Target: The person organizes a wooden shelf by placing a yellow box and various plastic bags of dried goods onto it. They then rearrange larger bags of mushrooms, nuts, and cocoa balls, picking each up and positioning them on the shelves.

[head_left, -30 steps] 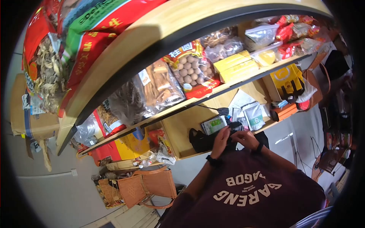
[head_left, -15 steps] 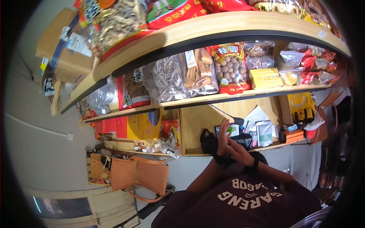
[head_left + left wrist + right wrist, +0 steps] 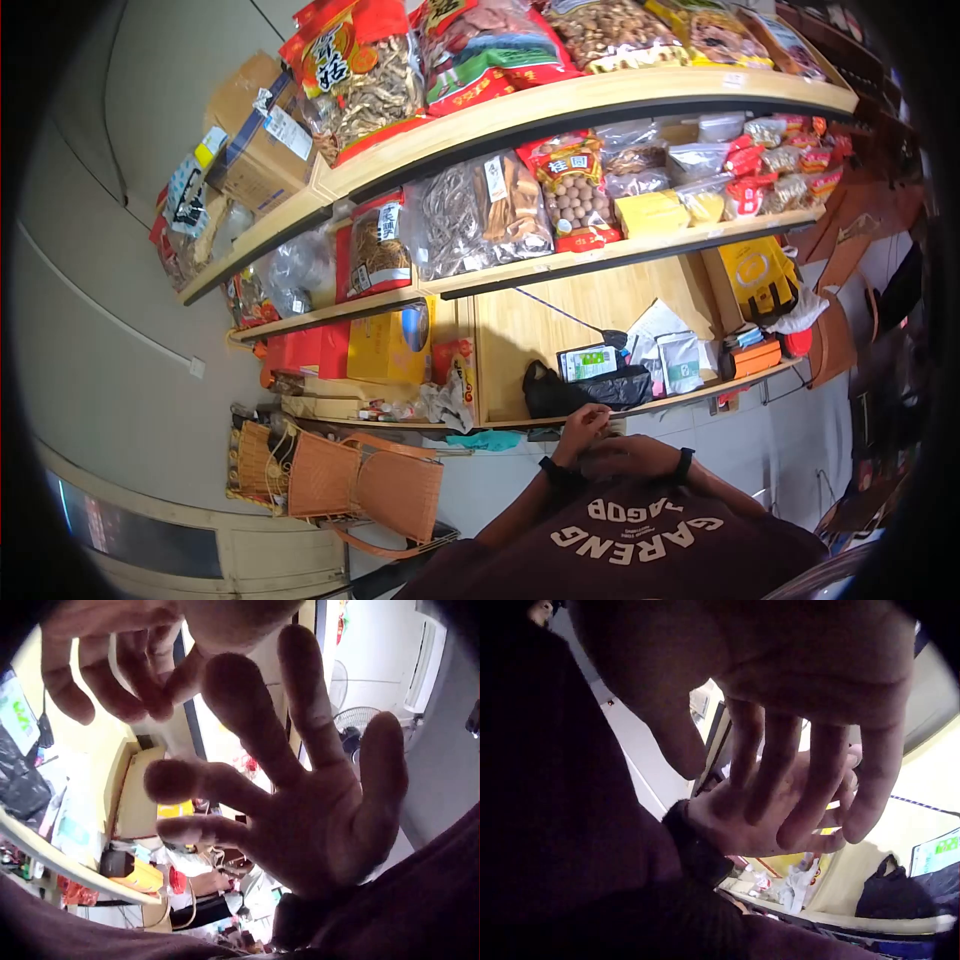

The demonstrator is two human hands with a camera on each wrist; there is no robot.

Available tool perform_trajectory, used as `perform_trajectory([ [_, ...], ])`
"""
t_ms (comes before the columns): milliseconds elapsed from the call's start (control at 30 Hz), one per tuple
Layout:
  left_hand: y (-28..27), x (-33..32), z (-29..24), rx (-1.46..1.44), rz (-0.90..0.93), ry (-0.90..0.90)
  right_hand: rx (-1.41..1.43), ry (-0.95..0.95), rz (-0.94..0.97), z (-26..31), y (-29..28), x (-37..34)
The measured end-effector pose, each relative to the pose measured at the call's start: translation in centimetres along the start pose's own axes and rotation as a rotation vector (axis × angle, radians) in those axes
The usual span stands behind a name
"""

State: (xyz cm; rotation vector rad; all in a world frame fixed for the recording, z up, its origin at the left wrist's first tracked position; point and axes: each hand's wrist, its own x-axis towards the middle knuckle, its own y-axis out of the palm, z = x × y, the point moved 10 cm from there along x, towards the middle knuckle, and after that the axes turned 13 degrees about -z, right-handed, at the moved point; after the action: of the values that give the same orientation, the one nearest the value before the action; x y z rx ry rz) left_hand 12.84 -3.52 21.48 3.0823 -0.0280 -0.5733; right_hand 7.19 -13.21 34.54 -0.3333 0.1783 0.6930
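Observation:
Both hands are empty, close together in front of the dark shirt (image 3: pixel 640 540). In the head view the left hand (image 3: pixel 583 432) is raised beside the right hand (image 3: pixel 635 457). The left wrist view shows the left hand (image 3: pixel 232 622) at the top with loosely bent fingers, and the right hand (image 3: pixel 322 817) facing it, fingers spread. In the right wrist view the right hand's (image 3: pixel 810 667) relaxed fingers hang in front of the left hand (image 3: pixel 742 821). Beyond them, on the lower shelf, lie a black bag (image 3: pixel 615 388) and a device with a lit screen (image 3: pixel 587 362).
The wooden lower shelf (image 3: pixel 510 330) also holds papers and a silver packet (image 3: pixel 682 362). Bagged dried goods (image 3: pixel 575 200) line the shelves above. A woven chair (image 3: pixel 395 485) stands lower left, and a yellow bag (image 3: pixel 760 275) is at the right.
The hands, close against each other half a second ago, have moved lower and nearer the shirt, below the black bag. The head view has shifted, showing more of the top shelf.

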Motion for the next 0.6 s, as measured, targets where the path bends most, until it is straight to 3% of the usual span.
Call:
perform_trajectory([
  [100, 0.9, -4.5, -0.3, -0.019, 0.129, 0.067, 0.045, -0.068, -0.117, -1.1, 2.4, -2.9],
  [133, 1.0, -5.9, -0.2, 0.012, 0.171, 0.085, 0.114, -0.174, -0.161, -0.8, 3.3, -3.8],
  [233, 0.7, -9.6, 1.4, 0.019, 0.194, 0.009, 0.229, -0.18, -0.099, -1.9, 6.6, -5.9],
  [367, 0.6, -14.2, 1.0, 0.126, 0.217, -0.01, 0.15, -0.152, -0.147, -0.6, 7.8, -8.8],
  [467, -4.5, -14.7, 8.3, 0.254, 0.244, -0.074, 0.121, -0.507, -0.282, -2.1, 7.4, -10.9],
  [533, -13.3, -16.7, 17.1, 0.45, 0.119, -0.406, 0.118, -0.085, -0.227, -5.6, 5.9, -12.6],
  [567, -19.5, -16.9, 22.7, 0.443, -0.048, -0.317, -0.047, -0.167, -0.429, -8.7, 4.8, -13.5],
  [600, -22.7, -19.0, 25.5, 0.611, -0.056, -0.332, -0.228, 0.031, -0.567, -11.9, 3.5, -15.4],
])
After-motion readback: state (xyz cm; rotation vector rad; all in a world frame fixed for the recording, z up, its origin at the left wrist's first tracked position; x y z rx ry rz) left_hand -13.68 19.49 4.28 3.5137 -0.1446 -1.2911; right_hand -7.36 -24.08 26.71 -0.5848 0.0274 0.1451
